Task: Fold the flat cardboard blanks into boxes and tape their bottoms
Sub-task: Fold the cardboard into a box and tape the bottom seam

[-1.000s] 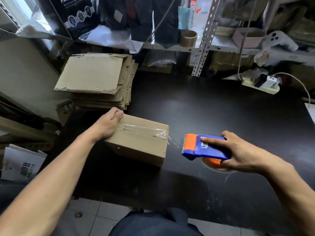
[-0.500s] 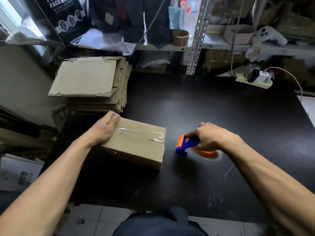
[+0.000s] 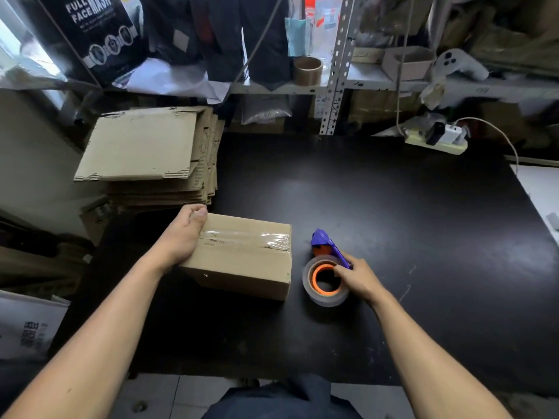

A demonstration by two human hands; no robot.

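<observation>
Two bare hands work over a black matte tabletop (image 3: pixel 393 207), seen from the head cam. Left hand (image 3: pixel 181 237) wraps the far-left corner of a brown folded cardboard box (image 3: pixel 242 267), thumb pressed on top at the end of a clear tape strip (image 3: pixel 248 239), fingers curled over the left side; grip is closed on the box edge. Box sits on the table near the front edge, left of centre, w/ the tape running along the middle seam of its upward face, crinkled at the right end.

Right hand (image 3: pixel 357 279) rests just right of the box on a blue and orange plastic tape dispenser (image 3: pixel 328 269), lying on its side on the table. Fingertips pinch the blue handle beside the roll; the clear roll w/ orange hub faces up, blue cutter end points away from the person. Dispenser is near the box but not touching it.

Stack of flat brown cardboard blanks (image 3: pixel 145 146) sits at the table's far-left corner, well apart from the dispenser, just behind the box. Metal shelf (image 3: pixel 378 84) at the back holds a brown tape roll (image 3: pixel 307 70) and a small open carton (image 3: pixel 405 63). White power strip (image 3: pixel 435 140) lies at the far right of the table.
</observation>
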